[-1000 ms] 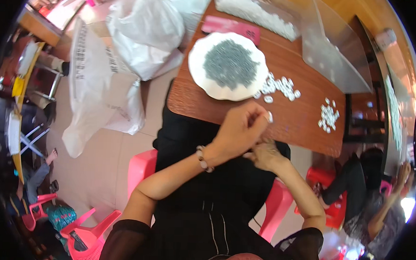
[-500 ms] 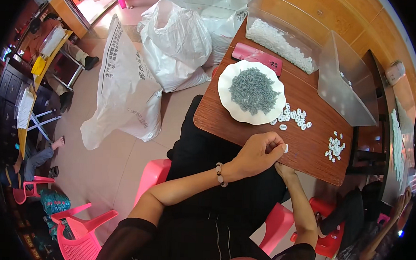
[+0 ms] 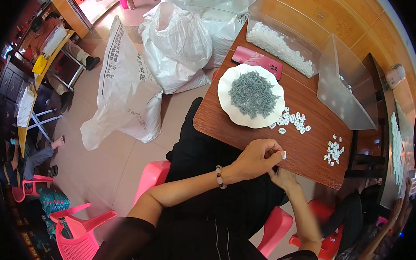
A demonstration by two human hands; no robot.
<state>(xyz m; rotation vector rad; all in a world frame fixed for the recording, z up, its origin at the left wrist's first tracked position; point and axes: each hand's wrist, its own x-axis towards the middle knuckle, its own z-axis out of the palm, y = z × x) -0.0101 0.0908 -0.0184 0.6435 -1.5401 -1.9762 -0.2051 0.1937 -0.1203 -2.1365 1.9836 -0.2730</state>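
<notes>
White, squarish, plastic-looking piece (image 3: 284, 155) sits pinched in left hand (image 3: 258, 158); right hand (image 3: 285, 180), at its four o'clock, has indeterminable grip.

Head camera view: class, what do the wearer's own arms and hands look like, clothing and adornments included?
Both arms wear short, black, sheer-looking fabric sleeves. The ungloved left hand has a bracelet of rounded pale and dark beads at its wrist. The right hand is ungloved, without a visible bracelet.

On the left, a white plastic sack (image 3: 126, 98) is bearing dark Chinese characters (image 3: 109, 63) toward its far end and a fainter printed line (image 3: 137, 119) nearer. Small white oval pieces (image 3: 282, 130) on the worktop (image 3: 212, 112) are showing dark marks too tiny to read.
</notes>
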